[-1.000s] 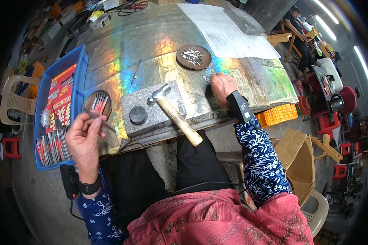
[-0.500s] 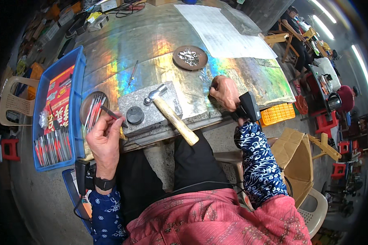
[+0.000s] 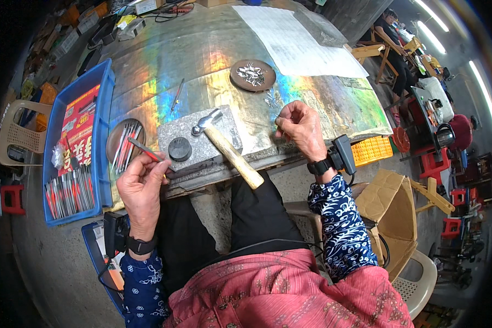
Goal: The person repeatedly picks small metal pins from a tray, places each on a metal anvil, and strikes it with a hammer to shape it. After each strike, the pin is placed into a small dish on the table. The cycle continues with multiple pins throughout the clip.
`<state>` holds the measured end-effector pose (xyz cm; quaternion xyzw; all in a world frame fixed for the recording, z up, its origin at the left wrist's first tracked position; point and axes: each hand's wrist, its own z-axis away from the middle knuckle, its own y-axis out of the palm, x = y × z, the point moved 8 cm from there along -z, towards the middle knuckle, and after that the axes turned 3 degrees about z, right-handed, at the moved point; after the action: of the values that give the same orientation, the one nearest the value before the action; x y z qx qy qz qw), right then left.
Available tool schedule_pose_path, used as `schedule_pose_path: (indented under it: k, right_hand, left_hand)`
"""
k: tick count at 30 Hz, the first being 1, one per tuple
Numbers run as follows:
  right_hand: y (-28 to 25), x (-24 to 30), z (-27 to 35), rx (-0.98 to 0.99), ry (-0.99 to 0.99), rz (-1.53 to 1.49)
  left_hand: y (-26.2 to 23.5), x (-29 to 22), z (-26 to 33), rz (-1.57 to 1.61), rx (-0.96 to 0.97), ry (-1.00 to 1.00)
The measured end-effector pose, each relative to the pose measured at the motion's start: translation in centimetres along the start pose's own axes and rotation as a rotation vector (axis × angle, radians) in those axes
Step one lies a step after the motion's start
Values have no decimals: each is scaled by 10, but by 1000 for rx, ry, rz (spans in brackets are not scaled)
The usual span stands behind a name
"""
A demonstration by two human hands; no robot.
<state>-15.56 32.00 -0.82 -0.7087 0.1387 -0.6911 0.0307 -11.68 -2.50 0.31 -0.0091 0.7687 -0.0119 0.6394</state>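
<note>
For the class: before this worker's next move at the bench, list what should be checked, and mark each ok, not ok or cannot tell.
1. Left hand grips the thin red-handled piece: ok.
2. Right hand pinches a small metal part: cannot tell, too small.
3. Hammer lies within reach on the grey stone block, held by neither hand: ok.
4. Black round die sits flat on the block: ok.
5. Brown dish of small metal bits lies close to the right hand: ok.
6. Hammer handle juts over the bench edge, could be knocked: not ok.
</note>
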Motion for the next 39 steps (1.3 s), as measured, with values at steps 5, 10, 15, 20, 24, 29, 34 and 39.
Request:
schedule_pose_path:
  k: [5,10,15,20,24,29,34,39]
  right_hand:
    - [15,23,20,41,11,-19]
    - [41,47,48,112,-39,-68]
    - [83,67,82,236,-110,-162]
    - [118,82,106,328,-199,-133]
    - [130,83,112,277,-177,-133]
    - [133,83,114,238,-148,-194]
    - [133,85,115,232,-180,-170]
    - [133,85,114,234,-195,-150]
  left_hand:
    - [9,-5,2,199,3,-85]
    - [20,-12,9,366,11,-107]
    - [27,-14,17,510,28,-153]
    - [33,-11,26,702,43,-237]
    - [34,-11,33,770,51,-254]
    - [32,-11,36,778,30,-254]
    - [34,-12,36,758,31,-252]
    - [33,-12,37,746,13,-246]
